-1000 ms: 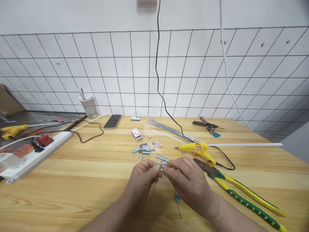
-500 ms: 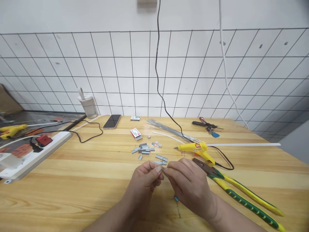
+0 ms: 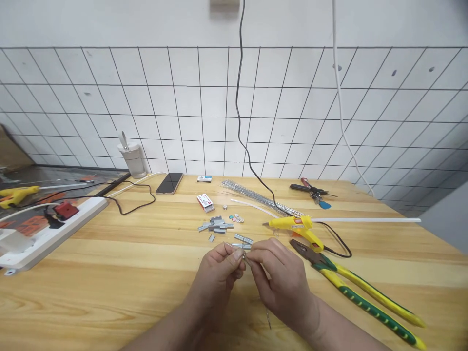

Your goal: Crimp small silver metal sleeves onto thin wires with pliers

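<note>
Thumb and fingers of my left hand (image 3: 219,270) are pinched on a thin piece of metal wire (image 3: 244,254). My right hand (image 3: 285,275) pinches the same wire from the other side, its fingertips close to those of the left. Most of the wire is hidden by the fingers. Just beyond the fingertips lie two strips of staples (image 3: 243,238), with a pile of staple strips (image 3: 218,225) farther back. Beneath my right hand, a thin twisted piece (image 3: 268,319) on the table is partly covered.
Yellow-green pliers (image 3: 369,282) and a yellow glue gun (image 3: 290,223) lie to the right. Behind are a wire bundle (image 3: 256,195), small boxes (image 3: 204,203), a phone (image 3: 170,183) and keys (image 3: 316,195). A power strip (image 3: 69,229) and a cup (image 3: 133,158) stand left.
My right hand has shifted slightly left and turned, covering more of the twisted piece beneath it. My left hand keeps its pinch. The whole view has moved a little.
</note>
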Motion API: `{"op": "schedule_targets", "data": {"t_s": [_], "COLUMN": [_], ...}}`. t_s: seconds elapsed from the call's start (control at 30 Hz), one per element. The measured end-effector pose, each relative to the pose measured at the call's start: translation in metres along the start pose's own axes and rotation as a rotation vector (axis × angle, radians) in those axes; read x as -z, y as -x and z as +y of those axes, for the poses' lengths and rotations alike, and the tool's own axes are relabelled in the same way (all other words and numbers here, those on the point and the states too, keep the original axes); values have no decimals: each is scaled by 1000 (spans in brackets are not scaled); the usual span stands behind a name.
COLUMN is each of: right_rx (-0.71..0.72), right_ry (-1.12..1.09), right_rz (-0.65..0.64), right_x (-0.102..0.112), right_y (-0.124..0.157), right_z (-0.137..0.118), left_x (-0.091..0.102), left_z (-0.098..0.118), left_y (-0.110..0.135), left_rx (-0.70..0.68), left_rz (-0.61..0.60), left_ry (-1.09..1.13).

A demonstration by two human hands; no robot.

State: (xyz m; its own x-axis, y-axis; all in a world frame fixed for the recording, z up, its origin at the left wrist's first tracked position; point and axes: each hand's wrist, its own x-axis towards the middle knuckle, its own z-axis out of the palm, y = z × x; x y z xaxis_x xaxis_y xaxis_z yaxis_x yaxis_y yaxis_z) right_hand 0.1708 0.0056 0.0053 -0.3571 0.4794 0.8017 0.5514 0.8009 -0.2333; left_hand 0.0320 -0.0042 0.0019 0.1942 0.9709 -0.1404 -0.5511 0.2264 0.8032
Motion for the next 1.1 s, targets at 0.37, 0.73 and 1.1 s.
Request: {"op": "schedule_targets", "data": {"t_s": [0.37,0.73,1.1], "right_rx": [-255,-1074,-1239], "right_ry": [-236,-783,-1083], "right_rz": [-230,-299,-129], "right_x": [14,11,9], "right_y": [3,-9,-12], "right_z": [20,11,-2], "left_x": [10,6,-1], "left_z": [10,8,13], "left_y": [-8,-1,6], "left_rx": [-54,-94,-99], "left_rz": [77,-13,-87], "left_ry": [-154,-417,-491]}}
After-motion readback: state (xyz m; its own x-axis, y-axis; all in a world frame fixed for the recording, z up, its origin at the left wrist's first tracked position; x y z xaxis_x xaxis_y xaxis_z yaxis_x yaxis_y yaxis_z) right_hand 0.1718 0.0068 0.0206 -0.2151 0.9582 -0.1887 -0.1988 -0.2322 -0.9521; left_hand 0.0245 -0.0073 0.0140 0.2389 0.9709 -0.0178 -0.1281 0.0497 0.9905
